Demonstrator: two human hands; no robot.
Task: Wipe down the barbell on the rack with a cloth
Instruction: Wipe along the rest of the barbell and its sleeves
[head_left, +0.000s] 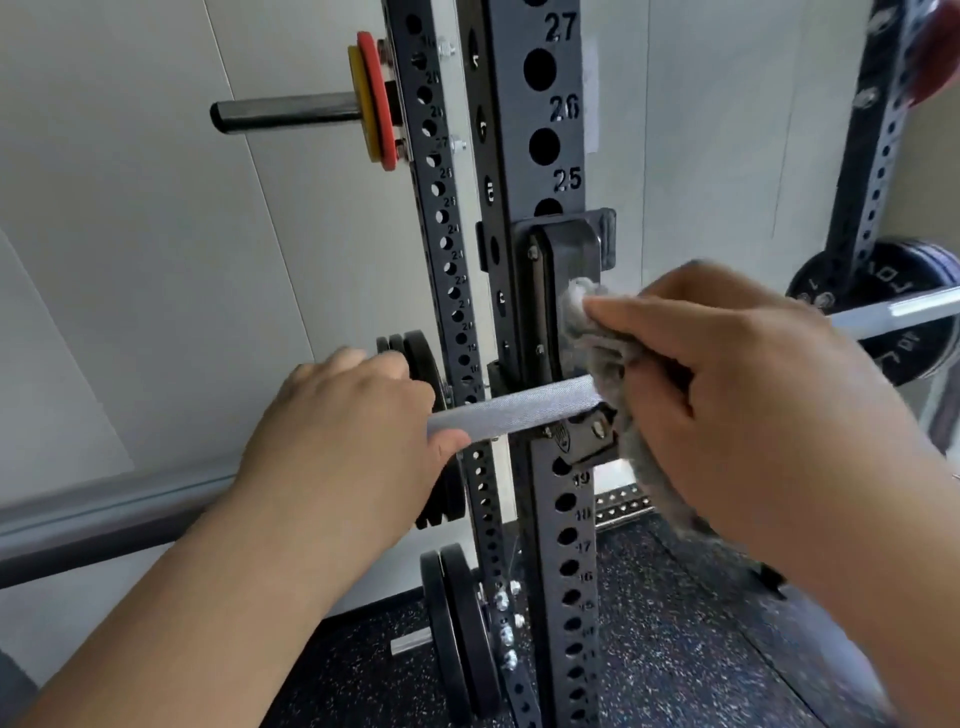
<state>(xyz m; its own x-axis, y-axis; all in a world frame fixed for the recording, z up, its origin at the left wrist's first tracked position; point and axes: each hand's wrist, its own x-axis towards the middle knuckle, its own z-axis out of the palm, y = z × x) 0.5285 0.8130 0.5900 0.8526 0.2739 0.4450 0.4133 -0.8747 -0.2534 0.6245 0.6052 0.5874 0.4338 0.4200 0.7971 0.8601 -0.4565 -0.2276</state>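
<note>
The black rack, its uprights pierced with numbered holes, fills the middle of the frame above a speckled floor. The silver knurled barbell crosses the centre, resting in a J-hook on the front upright. At centre left the left hand grips the bar, fingers curled around it. Right of the upright the blurred right hand has its fingers clamped on a bunched grey cloth, which is pressed to the bar with its tail hanging below. Black plates sit at lower centre, and small coloured plates at upper left.
</note>
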